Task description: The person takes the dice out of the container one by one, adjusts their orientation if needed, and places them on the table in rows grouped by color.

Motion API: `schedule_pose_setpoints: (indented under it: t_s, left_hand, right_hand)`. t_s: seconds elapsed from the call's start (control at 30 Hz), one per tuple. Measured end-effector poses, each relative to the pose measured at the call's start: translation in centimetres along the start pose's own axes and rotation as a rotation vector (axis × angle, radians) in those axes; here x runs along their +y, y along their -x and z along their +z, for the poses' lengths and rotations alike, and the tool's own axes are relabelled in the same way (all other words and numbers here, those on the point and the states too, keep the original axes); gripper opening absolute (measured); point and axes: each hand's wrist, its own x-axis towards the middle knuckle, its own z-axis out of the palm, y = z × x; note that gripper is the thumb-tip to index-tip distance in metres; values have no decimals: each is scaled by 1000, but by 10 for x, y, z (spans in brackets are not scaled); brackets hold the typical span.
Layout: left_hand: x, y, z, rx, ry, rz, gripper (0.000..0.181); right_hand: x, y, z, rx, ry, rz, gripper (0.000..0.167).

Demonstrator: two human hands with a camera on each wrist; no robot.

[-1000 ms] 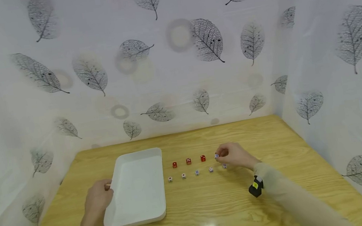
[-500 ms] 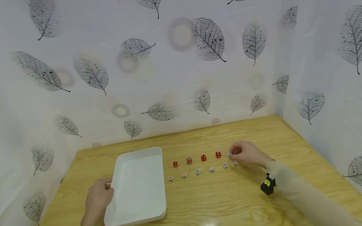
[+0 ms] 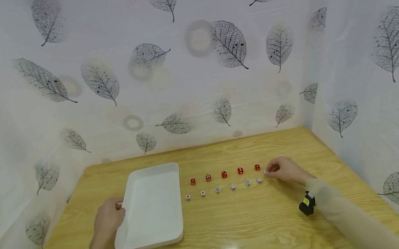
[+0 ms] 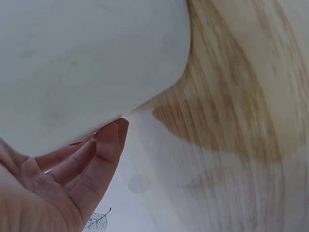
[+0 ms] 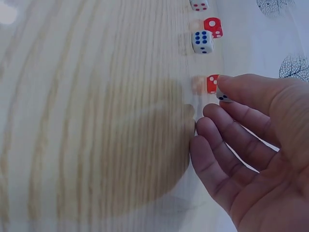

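Observation:
My left hand [image 3: 107, 218] grips the left rim of a white rectangular tray [image 3: 151, 245]. In the left wrist view, bent fingers [image 4: 104, 147] touch the tray's edge from below; the thumb is hidden. To the right, my right hand [image 3: 286, 169] pinches a small white die [image 5: 223, 96] with blue dots between thumb and fingertips. It is at the right end of two rows of dice. Closest to it are a red die [image 3: 257, 167] and a white die [image 3: 259, 180]. Whether the held die touches the table cannot be seen.
More red dice [image 3: 208, 178] form the back row, and several white dice [image 3: 218, 190] form the front row, right of the tray. All stand on a wooden table [image 3: 213, 228]. A leaf-patterned white curtain [image 3: 178, 81] encloses the back and sides.
Along the rows, my right hand has moved rightward with the white die, uncovering the red dice at that end and the last white die. My left hand and the tray have stayed put.

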Motion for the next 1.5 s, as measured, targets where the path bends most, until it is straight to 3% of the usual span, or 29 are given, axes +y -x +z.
schedule_pose_setpoints:
  t_s: [0.6,1.17,1.3,1.5]
  left_hand:
    - [-1,1,-4,-9,-8,-7,42]
    - [-3,0,-3,-8,-13,-12,43]
    - [-3,-3,-5,-32,-11,12,44]
    - [1,-4,-12,-91,-25,53,51]
  right_hand:
    - [15,4,-8,-55,32,-13,8]
    - [19,7,-10,-71,87,-94,6]
    - [18,7,-10,-76,99,-92,12]
    - [13,8,-13,-103,85,-63,33]
